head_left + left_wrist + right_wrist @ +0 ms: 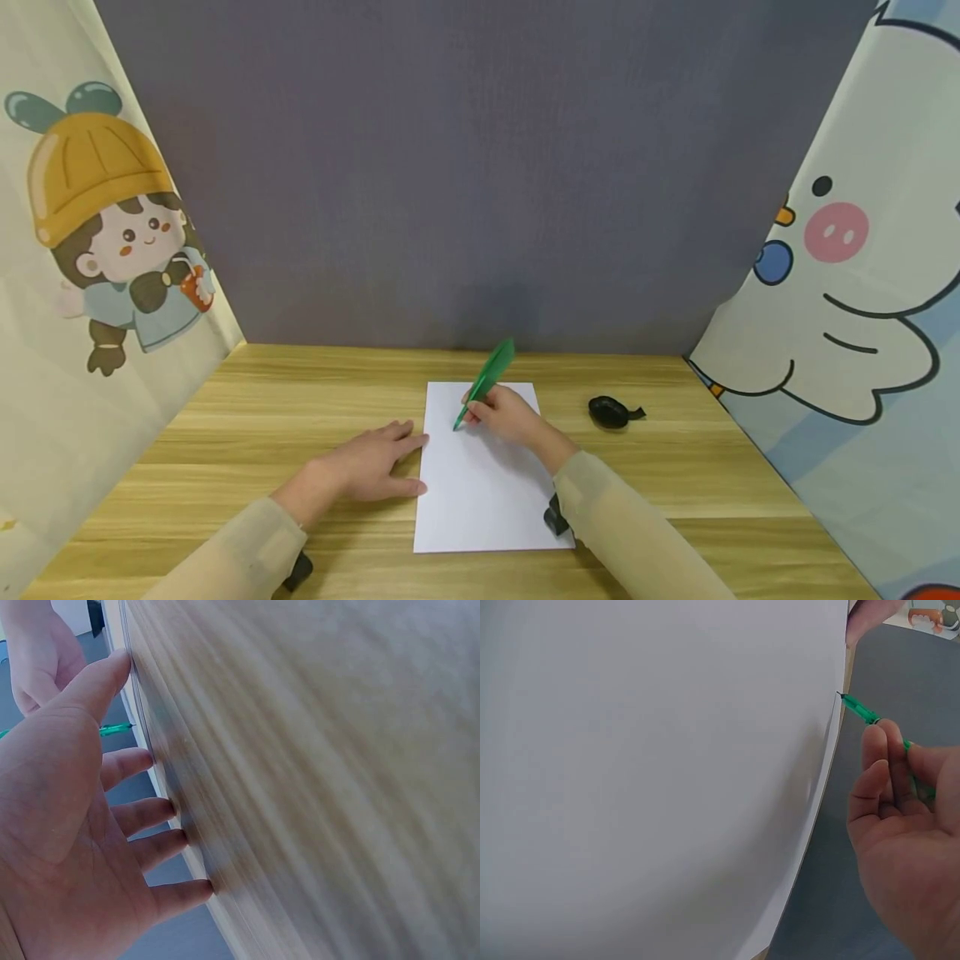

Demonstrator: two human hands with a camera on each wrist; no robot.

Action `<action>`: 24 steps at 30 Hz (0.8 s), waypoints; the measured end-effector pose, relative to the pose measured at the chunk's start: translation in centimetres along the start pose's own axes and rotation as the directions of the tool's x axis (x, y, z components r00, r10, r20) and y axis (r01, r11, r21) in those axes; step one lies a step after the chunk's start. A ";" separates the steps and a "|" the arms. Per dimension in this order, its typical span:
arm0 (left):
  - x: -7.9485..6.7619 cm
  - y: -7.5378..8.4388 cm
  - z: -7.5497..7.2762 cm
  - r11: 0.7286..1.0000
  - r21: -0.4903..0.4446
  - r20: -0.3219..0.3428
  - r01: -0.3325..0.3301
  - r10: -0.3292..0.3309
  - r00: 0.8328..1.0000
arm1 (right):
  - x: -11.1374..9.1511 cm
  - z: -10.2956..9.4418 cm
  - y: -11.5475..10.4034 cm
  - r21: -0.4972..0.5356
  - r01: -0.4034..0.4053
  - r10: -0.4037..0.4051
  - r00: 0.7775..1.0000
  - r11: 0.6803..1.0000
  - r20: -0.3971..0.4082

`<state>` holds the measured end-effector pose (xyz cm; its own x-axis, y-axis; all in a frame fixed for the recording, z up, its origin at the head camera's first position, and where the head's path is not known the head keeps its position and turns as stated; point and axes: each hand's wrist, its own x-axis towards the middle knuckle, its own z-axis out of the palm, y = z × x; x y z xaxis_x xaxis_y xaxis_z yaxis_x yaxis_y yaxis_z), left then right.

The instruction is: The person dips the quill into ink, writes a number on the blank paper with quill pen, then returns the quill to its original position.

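Note:
A white sheet of paper (480,508) lies on the wooden table. Over its upper half my right hand (510,415) grips a green feather-shaped pen (495,367) between thumb and fingers. The pen is tilted, its feather end up, and its tip is right at the paper's surface; in the right wrist view the fingers curl around the green barrel (861,709). My left hand (371,465) rests with spread fingers at the sheet's left edge, thumb and fingertips touching the margin. In the left wrist view the left palm (67,817) shows, holding nothing.
To the right of the paper a small rounded black object (609,412) with a short tail lies on the wooden tabletop (720,475). Behind the table stands a dark grey panel (465,167). Cartoon-printed sheets hang at the left (45,400) and right.

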<state>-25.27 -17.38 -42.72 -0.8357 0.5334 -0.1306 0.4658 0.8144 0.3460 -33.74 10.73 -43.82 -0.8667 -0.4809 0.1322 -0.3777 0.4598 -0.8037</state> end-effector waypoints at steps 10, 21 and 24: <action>-0.1 0.0 0.0 1.000 -0.013 0.011 0.006 -0.006 1.000 | -0.7 0.5 -0.8 0.033 -0.021 0.020 0.999 0.999 0.031; -0.2 0.4 -0.2 1.000 -0.013 0.012 0.015 -0.015 1.000 | -1.5 0.5 -1.3 0.034 -0.027 0.024 0.997 0.999 0.074; -0.3 0.4 -0.1 1.000 -0.011 0.009 0.014 -0.014 1.000 | -1.6 0.5 -1.3 0.034 -0.030 0.027 0.996 0.999 0.087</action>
<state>-24.89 -17.23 -42.40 -0.8395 0.5239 -0.1442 0.4506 0.8195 0.3540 -31.67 10.50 -43.28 -0.8450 -0.5314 0.0598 -0.3403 0.4481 -0.8267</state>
